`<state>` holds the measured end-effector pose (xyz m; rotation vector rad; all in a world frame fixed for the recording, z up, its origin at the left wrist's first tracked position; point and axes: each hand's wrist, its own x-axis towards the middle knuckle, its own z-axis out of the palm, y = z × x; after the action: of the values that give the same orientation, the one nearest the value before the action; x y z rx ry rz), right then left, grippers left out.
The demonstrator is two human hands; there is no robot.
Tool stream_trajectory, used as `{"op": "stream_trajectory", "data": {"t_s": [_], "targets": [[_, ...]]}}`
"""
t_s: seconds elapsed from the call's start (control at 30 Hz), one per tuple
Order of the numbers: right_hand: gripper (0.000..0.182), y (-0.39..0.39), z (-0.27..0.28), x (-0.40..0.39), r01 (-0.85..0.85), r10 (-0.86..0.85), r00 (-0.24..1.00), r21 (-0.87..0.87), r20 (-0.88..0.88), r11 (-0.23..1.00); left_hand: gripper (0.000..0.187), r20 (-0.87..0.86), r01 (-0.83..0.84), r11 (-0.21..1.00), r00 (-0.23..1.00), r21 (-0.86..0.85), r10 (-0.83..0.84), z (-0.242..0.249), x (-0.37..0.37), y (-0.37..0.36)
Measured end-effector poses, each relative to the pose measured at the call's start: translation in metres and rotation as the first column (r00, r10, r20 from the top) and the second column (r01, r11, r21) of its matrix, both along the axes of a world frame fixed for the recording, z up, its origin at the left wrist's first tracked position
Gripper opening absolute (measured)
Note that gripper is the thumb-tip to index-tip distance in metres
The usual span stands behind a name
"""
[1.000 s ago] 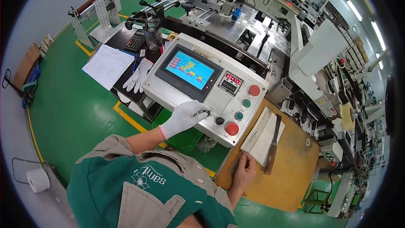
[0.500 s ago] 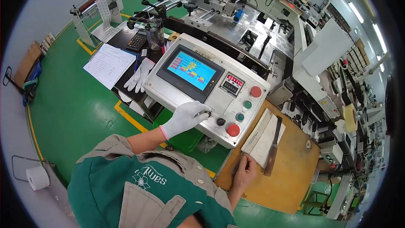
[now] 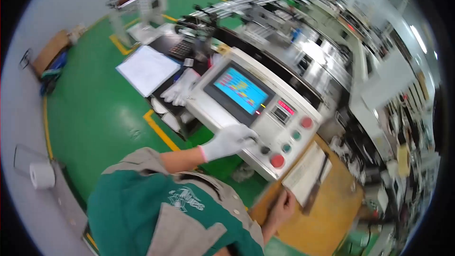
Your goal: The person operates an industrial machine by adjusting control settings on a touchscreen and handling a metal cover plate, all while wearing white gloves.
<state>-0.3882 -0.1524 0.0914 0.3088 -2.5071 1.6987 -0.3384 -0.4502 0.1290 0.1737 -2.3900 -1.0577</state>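
My left hand [image 3: 230, 142], in a white glove, reaches over the lower edge of the control panel [image 3: 215, 123]. Its fingertips are closed round a small dark knob [image 3: 254, 139]. Left of another black knob [image 3: 265, 150] and a red button [image 3: 277, 161], the hand covers part of the panel. My bare right hand [image 3: 284, 205] is above the yellow-brown board [image 3: 327, 223], beside the lower end of a white pad [image 3: 303, 173]. Its fingers are curled; whatever may be inside them is hidden. A long-bladed tool with a brown handle [image 3: 311, 200] lies across the pad.
The panel carries a lit blue touchscreen [image 3: 241, 89], a red counter display [image 3: 286, 107] and several buttons. A clipboard with paper [image 3: 148, 70], a white glove [image 3: 182, 87] and a calculator [image 3: 182, 49] lie at the left. Machinery [image 3: 265, 31] stands behind the panel.
The whole scene has shifted right and down and is blurred, as my head moved. My left hand remains at the knob and my right hand beside the pad.
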Motion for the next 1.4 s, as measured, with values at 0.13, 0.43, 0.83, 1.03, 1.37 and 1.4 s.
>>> {"op": "stream_trajectory", "data": {"t_s": [0.13, 0.43, 0.83, 1.03, 1.37, 1.4], "targets": [[0.024, 0.001, 0.006, 0.001, -0.020, 0.018, 0.998, 0.039, 0.055, 0.999, 0.018, 0.002, -0.028, 0.999, 1.000, -0.040, 0.028, -0.002, 0.004, -0.002], [0.036, -0.018, 0.070, 0.014, -0.100, 0.122, 0.992, 0.367, -0.036, 0.925, 0.017, -0.017, -0.033, 0.999, 0.999, -0.029, 0.032, -0.015, 0.002, -0.003], [0.023, 0.001, 0.006, 0.000, -0.039, 0.039, 0.999, 0.081, -0.008, 0.996, 0.018, 0.000, -0.045, 0.999, 0.999, -0.025, 0.045, -0.002, 0.003, -0.001], [0.012, -0.004, 0.007, 0.000, 0.017, -0.017, 1.000, -0.025, -0.011, 1.000, 0.017, -0.051, 0.011, 1.000, 0.999, -0.024, -0.012, -0.007, -0.002, -0.004], [0.015, 0.001, 0.002, -0.002, -0.020, 0.025, 0.998, -0.084, 0.060, 0.996, 0.016, -0.026, -0.021, 0.997, 0.999, -0.075, 0.019, 0.002, -0.001, 0.000], [0.015, 0.000, 0.004, -0.001, -0.017, 0.023, 0.998, -0.085, 0.063, 0.996, 0.016, -0.024, -0.023, 0.997, 0.999, -0.076, 0.021, 0.003, -0.001, 0.000]]}}
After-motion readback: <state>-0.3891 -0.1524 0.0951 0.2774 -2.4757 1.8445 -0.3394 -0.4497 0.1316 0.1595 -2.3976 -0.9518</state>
